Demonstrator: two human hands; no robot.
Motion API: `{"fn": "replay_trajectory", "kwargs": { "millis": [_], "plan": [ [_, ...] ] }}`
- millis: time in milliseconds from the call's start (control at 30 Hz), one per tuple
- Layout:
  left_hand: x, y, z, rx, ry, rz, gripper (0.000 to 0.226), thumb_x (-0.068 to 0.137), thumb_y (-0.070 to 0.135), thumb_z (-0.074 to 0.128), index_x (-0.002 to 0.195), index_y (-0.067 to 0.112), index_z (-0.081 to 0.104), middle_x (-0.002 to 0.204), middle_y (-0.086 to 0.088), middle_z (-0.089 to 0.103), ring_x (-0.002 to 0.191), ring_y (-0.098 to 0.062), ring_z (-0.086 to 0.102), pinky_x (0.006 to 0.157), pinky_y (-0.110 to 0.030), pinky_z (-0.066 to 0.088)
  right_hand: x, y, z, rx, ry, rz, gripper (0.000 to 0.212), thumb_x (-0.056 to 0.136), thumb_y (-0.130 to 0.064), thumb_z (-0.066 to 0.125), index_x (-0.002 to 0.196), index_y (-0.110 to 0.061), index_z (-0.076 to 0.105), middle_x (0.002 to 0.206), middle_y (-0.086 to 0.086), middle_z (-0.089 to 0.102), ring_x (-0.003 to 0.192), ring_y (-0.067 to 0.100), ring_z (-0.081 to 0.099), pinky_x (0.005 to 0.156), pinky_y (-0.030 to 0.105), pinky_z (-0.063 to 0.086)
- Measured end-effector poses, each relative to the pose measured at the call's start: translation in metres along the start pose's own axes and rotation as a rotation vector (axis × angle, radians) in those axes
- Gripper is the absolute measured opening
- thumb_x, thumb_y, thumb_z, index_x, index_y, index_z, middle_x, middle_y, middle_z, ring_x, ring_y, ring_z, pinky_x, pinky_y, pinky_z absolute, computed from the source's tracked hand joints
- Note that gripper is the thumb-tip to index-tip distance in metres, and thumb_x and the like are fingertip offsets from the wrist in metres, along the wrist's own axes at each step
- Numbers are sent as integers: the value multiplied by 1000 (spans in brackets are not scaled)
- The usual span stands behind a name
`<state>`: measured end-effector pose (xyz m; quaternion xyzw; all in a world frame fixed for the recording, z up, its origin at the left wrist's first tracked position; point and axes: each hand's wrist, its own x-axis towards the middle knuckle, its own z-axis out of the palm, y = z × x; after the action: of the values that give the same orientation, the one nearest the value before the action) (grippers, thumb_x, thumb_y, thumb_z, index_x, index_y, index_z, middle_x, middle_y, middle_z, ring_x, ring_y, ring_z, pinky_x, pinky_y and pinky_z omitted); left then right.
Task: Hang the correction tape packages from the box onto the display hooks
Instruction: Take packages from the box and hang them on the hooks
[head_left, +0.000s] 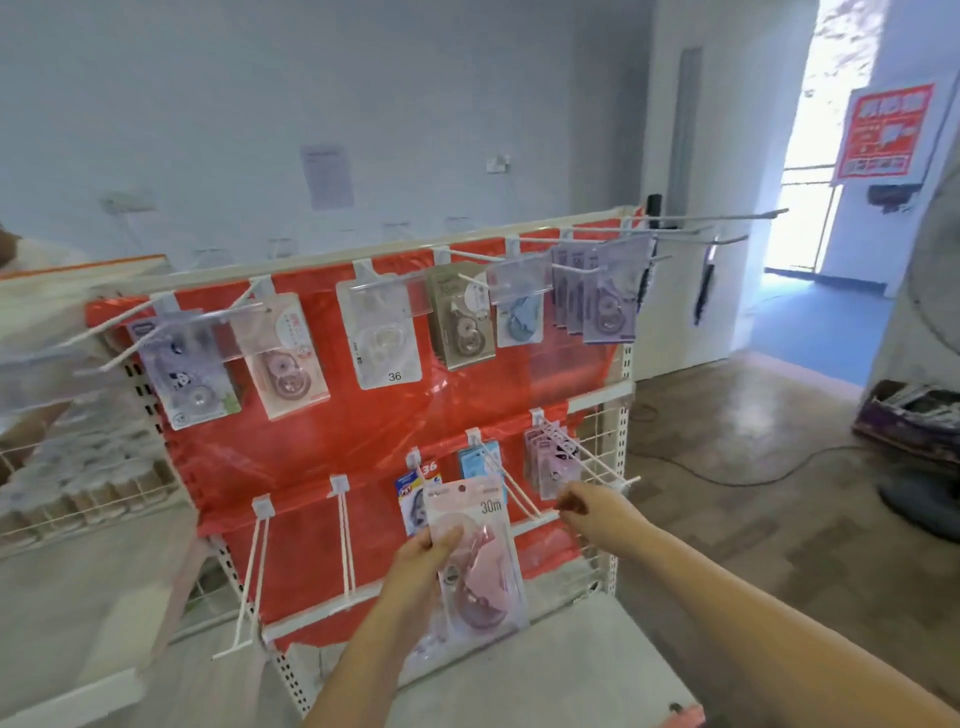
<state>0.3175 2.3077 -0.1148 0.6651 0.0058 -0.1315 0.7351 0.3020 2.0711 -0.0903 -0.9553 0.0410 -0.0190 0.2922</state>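
My left hand (423, 564) grips a pink correction tape package (480, 561) marked 30m, held upright in front of the lower row of the red display rack (322, 447). My right hand (592, 506) is at the tip of a white lower hook (514, 493), its fingers curled there; whether they hold the hook I cannot tell. Blue (475, 462) and purple (550, 457) packages hang on the lower hooks behind. Several packages hang along the upper row (379, 332). The box is not in view.
Two bare white hooks (254, 571) (347, 545) jut out at the lower left. Long bare hooks (717, 221) stick out at the top right. A wire basket (78, 499) sits at left, a fan base (924, 499) and cable on the floor at right.
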Motion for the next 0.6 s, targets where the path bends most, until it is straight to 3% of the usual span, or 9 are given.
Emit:
{"fn": "replay_trajectory", "kwargs": {
  "millis": [67, 133, 233, 400, 600],
  "plan": [
    [3, 9, 23, 20, -49, 12, 18, 92, 17, 61, 104, 6, 68, 92, -11, 74, 90, -31, 67, 84, -45, 53, -15, 13, -15, 19, 45, 56, 20, 93, -15, 54, 111, -11, 62, 110, 4, 66, 93, 17, 61, 80, 23, 47],
    [3, 17, 47, 28, -103, 42, 14, 91, 13, 60, 100, 6, 68, 86, -6, 74, 81, -23, 67, 72, -35, 56, -31, 27, -31, 23, 84, 103, 20, 93, -16, 54, 110, -12, 63, 110, 4, 66, 94, 17, 63, 80, 24, 48],
    [-2, 22, 86, 72, -175, 55, 9, 92, 16, 59, 94, 14, 68, 96, -8, 72, 79, -16, 65, 63, -26, 50, -51, 51, -52, 7, 133, 150, 20, 93, -17, 54, 109, -12, 64, 110, 4, 67, 99, 19, 63, 81, 25, 47],
    [-15, 20, 153, 26, -211, 41, 10, 93, 14, 57, 95, 9, 65, 77, -3, 71, 64, -13, 66, 50, -21, 50, -68, 96, -88, -19, 150, 194, 20, 91, -17, 54, 107, -8, 62, 110, 8, 66, 102, 24, 61, 82, 28, 46],
    [-22, 21, 204, -80, -114, 49, 10, 94, 13, 55, 95, 9, 64, 86, -8, 69, 77, -21, 63, 67, -31, 52, -67, 133, -131, -44, 139, 150, 18, 92, -15, 53, 107, -12, 62, 110, 6, 65, 100, 22, 59, 80, 27, 47]
  ]
}}
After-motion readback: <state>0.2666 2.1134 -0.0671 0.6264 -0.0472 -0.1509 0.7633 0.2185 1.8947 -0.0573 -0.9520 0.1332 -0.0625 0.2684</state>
